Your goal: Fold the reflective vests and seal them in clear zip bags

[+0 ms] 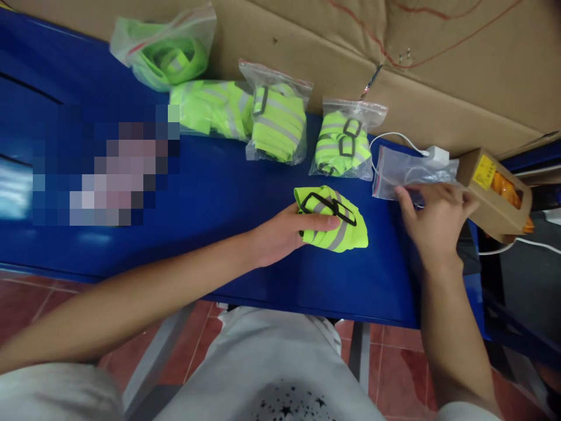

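Note:
My left hand (pixel 280 234) grips a folded neon-yellow reflective strap bundle (pixel 339 225) with grey stripes and black buckles, resting on the blue table (pixel 219 193). My right hand (pixel 433 219) lies to the right of it, fingers closed on the lower edge of an empty clear zip bag (pixel 405 172). The two hands are a short way apart.
Two bagged strap bundles (pixel 277 123) (pixel 344 143) stand behind, with an unbagged bundle (pixel 210 108) and a bag of loose straps (pixel 169 49) further left. A cardboard box (pixel 497 190) and a white charger with cable (pixel 436 155) sit at the right. Cardboard (pixel 438 58) lines the back.

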{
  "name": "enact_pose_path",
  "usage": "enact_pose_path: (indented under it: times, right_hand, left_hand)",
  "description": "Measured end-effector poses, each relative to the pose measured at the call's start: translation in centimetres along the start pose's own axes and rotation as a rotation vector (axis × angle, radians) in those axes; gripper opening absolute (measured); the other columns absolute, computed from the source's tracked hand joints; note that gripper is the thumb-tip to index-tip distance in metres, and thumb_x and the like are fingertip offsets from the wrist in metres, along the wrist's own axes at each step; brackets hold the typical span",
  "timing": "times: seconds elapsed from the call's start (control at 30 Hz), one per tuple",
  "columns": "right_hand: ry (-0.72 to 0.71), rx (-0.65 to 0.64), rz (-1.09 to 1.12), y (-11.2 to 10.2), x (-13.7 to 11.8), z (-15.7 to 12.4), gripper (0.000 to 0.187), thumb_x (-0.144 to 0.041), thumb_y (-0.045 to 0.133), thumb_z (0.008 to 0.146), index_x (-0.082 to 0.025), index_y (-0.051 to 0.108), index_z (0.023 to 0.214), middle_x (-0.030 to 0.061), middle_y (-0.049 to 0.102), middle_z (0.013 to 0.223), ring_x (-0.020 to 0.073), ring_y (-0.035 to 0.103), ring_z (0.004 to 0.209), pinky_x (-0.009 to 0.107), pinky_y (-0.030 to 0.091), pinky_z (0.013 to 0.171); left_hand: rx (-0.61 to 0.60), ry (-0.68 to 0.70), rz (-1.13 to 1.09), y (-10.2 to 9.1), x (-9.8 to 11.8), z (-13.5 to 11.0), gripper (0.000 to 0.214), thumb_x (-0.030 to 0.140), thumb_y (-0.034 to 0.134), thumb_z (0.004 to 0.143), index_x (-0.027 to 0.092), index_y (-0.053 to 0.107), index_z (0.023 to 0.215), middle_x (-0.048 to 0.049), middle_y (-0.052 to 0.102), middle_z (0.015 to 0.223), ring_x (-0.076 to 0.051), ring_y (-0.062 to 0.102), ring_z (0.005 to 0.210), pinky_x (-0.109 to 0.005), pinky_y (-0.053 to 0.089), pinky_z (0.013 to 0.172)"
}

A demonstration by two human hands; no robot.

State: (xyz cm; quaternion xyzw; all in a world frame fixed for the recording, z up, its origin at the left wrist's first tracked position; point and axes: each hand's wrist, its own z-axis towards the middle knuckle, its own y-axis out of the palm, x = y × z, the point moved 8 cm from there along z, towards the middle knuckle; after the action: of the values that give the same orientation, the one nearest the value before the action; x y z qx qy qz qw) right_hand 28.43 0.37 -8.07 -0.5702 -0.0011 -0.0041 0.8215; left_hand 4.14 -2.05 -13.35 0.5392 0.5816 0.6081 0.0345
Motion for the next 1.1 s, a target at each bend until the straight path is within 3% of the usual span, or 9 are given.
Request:
enact_pose_path:
  times: [0.1, 0.27, 0.37, 0.47, 0.57, 0.73, 0.83, 1.0, 1.1]
  right_hand:
    - [-0.046, 0.079, 0.049, -1.5, -2.8, -0.7, 0.047, -0.058, 0.049, 0.104, -0.020, 0.072, 0.119, 0.0174, 0.075, 0.120, 0.0387, 0.063, 0.117, 0.054, 0.039, 0.102]
    - [-0.101, -0.056, 0.094, 0.5, -5.3, -1.1, 0.058, -0.060, 0.057, 0.101, -0.017, 0.062, 0.141, 0.0155, 0.076, 0.118, 0.0368, 0.068, 0.110, 0.047, 0.044, 0.095]
    - [-0.033, -0.130, 0.080, 1.3, -4.0, -0.9, 0.041, -0.051, 0.059, 0.102, -0.018, 0.071, 0.123, 0.0121, 0.079, 0.103, 0.0332, 0.073, 0.096, 0.044, 0.045, 0.089]
    - [0.029, -0.214, 0.056, 1.2, -3.1, -1.1, 0.025, -0.040, 0.060, 0.101, -0.020, 0.074, 0.105, 0.0091, 0.080, 0.093, 0.0291, 0.073, 0.083, 0.037, 0.044, 0.074]
    - [0.000, -0.296, 0.075, 0.7, -4.0, -1.9, 0.020, -0.036, 0.059, 0.098, -0.021, 0.073, 0.099, 0.0085, 0.079, 0.087, 0.0277, 0.072, 0.075, 0.033, 0.037, 0.062]
    - [-0.207, -0.583, 0.582, 1.1, -8.1, -4.1, 0.009, -0.015, 0.061, 0.081, -0.021, 0.065, 0.086, 0.0037, 0.075, 0.079, 0.0231, 0.071, 0.070, 0.031, 0.045, 0.063]
    - [-0.148, -0.688, 0.867, 1.4, -8.5, -4.4, 0.010, -0.013, 0.059, 0.081, -0.022, 0.061, 0.081, 0.0014, 0.073, 0.078, 0.0201, 0.070, 0.071, 0.030, 0.051, 0.066]
    - [0.109, -0.650, 1.100, 1.8, -7.0, -3.6, 0.009, -0.025, 0.054, 0.096, -0.024, 0.056, 0.087, -0.0048, 0.062, 0.062, 0.0132, 0.057, 0.051, 0.024, 0.041, 0.048]
    - [-0.025, -0.594, 1.047, 1.0, -7.6, -3.4, 0.010, -0.021, 0.053, 0.096, -0.024, 0.055, 0.087, -0.0044, 0.062, 0.066, 0.0138, 0.058, 0.054, 0.025, 0.042, 0.050]
  left_hand:
    - [0.057, 0.044, 0.021, -0.4, 0.4, 0.1, 0.047, 0.039, 0.095, 0.070, 0.020, 0.077, 0.109, -0.0068, 0.080, 0.110, -0.026, 0.075, 0.107, -0.036, 0.058, 0.095]
    - [0.181, 0.103, 0.054, -1.4, 0.5, 0.3, 0.053, 0.035, 0.096, 0.070, 0.021, 0.075, 0.117, -0.0067, 0.079, 0.117, -0.029, 0.072, 0.117, -0.042, 0.055, 0.105]
    - [0.150, 0.115, 0.074, -1.2, 0.7, 0.4, 0.048, 0.028, 0.094, 0.073, 0.019, 0.074, 0.116, -0.0081, 0.079, 0.118, -0.030, 0.072, 0.118, -0.043, 0.055, 0.104]
    - [0.070, 0.124, 0.061, -0.6, 1.0, 0.4, 0.046, 0.023, 0.092, 0.074, 0.019, 0.074, 0.116, -0.0095, 0.078, 0.121, -0.031, 0.071, 0.122, -0.044, 0.056, 0.105]
    - [0.017, 0.139, 0.043, -0.2, 1.2, 0.3, 0.050, 0.021, 0.092, 0.073, 0.020, 0.072, 0.119, -0.0097, 0.077, 0.123, -0.032, 0.070, 0.125, -0.046, 0.056, 0.108]
    - [-0.068, 0.063, 0.074, 0.6, 0.5, -0.2, 0.052, 0.025, 0.095, 0.070, 0.020, 0.073, 0.117, -0.0101, 0.079, 0.117, -0.033, 0.073, 0.118, -0.050, 0.058, 0.104]
    - [-0.077, 0.049, 0.104, 0.8, 0.1, -0.4, 0.052, 0.026, 0.097, 0.068, 0.019, 0.074, 0.115, -0.0098, 0.079, 0.113, -0.032, 0.073, 0.115, -0.048, 0.057, 0.104]
    - [-0.039, 0.047, 0.079, 0.3, -0.1, -0.1, 0.053, 0.026, 0.095, 0.071, 0.021, 0.073, 0.119, -0.0096, 0.079, 0.118, -0.030, 0.074, 0.116, -0.046, 0.058, 0.104]
    - [-0.090, -0.001, 0.064, 0.3, -0.1, -0.1, 0.050, 0.028, 0.095, 0.072, 0.021, 0.075, 0.117, -0.0103, 0.079, 0.119, -0.030, 0.074, 0.114, -0.046, 0.059, 0.103]
